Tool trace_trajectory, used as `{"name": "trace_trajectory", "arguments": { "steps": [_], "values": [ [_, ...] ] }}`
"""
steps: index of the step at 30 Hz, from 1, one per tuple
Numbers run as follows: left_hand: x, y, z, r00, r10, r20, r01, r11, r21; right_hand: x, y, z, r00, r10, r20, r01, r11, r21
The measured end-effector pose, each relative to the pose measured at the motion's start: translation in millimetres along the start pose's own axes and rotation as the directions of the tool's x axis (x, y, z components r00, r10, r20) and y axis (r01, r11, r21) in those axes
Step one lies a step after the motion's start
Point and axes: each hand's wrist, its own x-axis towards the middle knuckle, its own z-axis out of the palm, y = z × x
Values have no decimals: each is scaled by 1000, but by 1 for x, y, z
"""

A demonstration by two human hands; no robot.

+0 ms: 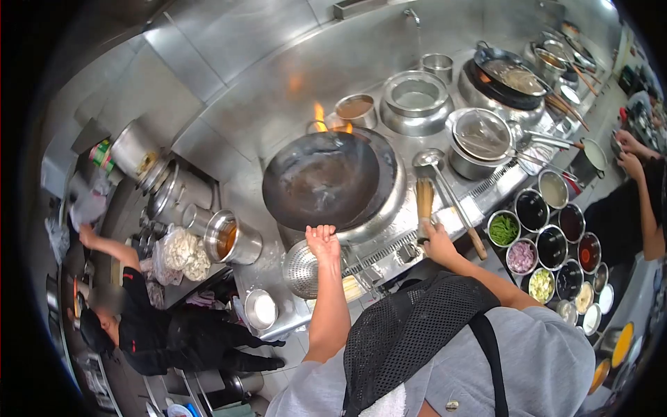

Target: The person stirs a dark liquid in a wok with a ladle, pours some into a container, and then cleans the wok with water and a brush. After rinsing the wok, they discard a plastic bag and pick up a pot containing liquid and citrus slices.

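Observation:
My left hand (322, 243) is closed at the near rim of a dark wok (323, 177), fingers curled over its edge. Tilted on the burner ring (389, 187), the wok has a scorched inside with a small wet-looking patch, and flames (319, 118) rise behind it. A bamboo wok brush (424, 198) is in my right hand (439, 242), bristles pointing away from me. Just right of the brush lies a ladle (451, 191) with a wooden handle. Below the wok, beside my left forearm, rests a perforated strainer (301, 270).
Pots (417, 94), a mesh sieve (481, 133) and a second wok (511, 73) line the range. Several ingredient bowls (521, 256) stand at right. A steel pot of brown liquid (233, 238) is at left. Co-workers (149, 326) stand on both sides.

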Motion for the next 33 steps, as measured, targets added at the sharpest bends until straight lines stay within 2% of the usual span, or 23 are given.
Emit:
{"name": "trace_trajectory", "arguments": {
  "steps": [2,3,4,6,8,10,11,12,13,14,16,17,18,20,22,24,25,27,29,30,31,32,33],
  "values": [
    [-1,-40,10,985,73,-155,-69,997,26,-33,-12,-30,993,-116,-5,116,993,5],
    [11,-52,-21,1000,28,6,-28,999,-29,-48,-7,-41,994,-64,85,57,995,79],
    [10,-61,-23,1000,-11,-10,11,1000,-24,-64,1,-51,984,-5,181,-13,995,99],
    [-2,-83,-7,992,55,-112,-46,996,79,-105,34,-58,962,72,264,-105,988,116],
    [-49,-94,24,952,90,-293,-7,962,273,-153,65,-67,943,163,290,-194,978,81],
    [-98,-115,-1,983,182,-32,-125,783,610,-206,111,-66,911,268,313,-304,950,71],
    [-122,-120,-23,984,89,152,-176,538,824,-238,141,-56,890,324,320,-370,925,91],
    [-143,-128,-44,952,-66,299,-275,248,929,-269,165,-51,844,400,358,-445,894,48],
    [-168,-146,-51,950,-217,225,-166,259,951,-292,177,-53,791,474,387,-514,858,0],
    [-186,-171,-59,918,-364,156,-60,261,964,-311,190,-53,782,495,378,-531,847,-11],
    [-200,-214,-68,810,-496,313,-329,57,943,-356,206,-51,657,654,374,-676,731,-90],
    [-199,-232,-76,776,-541,326,-403,-28,915,-372,221,-48,606,677,418,-720,690,-72],
    [-195,-252,-98,774,-587,237,-377,-127,917,-390,223,-49,583,699,415,-743,665,-76],
    [-183,-287,-124,777,-576,255,-435,-198,878,-401,225,-60,570,774,276,-776,618,-129],
    [-174,-316,-147,768,-600,225,-427,-217,878,-396,208,-71,537,813,226,-802,575,-163],
    [-172,-339,-164,715,-650,258,-479,-187,857,-405,204,-67,470,852,232,-860,382,340],
    [-174,-347,-163,726,-651,222,-463,-223,858,-402,196,-68,459,856,237,-871,381,311],
    [-168,-359,-171,740,-650,173,-434,-265,861,-393,176,-64,526,796,298,-850,497,172],
    [-155,-377,-177,641,-765,58,-556,-411,723,-389,171,-53,553,771,317,-832,530,162],
    [-153,-386,-178,643,-764,58,-551,-409,728,-390,174,-51,584,741,332,-810,562,168],
    [-153,-392,-176,623,-781,-27,-549,-461,697,-390,188,-46,529,735,424,-842,514,161],
    [-152,-395,-163,607,-787,-108,-548,-513,661,-391,205,-41,537,729,424,-837,525,157],
    [-163,-397,-150,655,-755,-44,-556,-520,649,-392,221,-34,462,807,369,-882,372,289]
  ]
}}
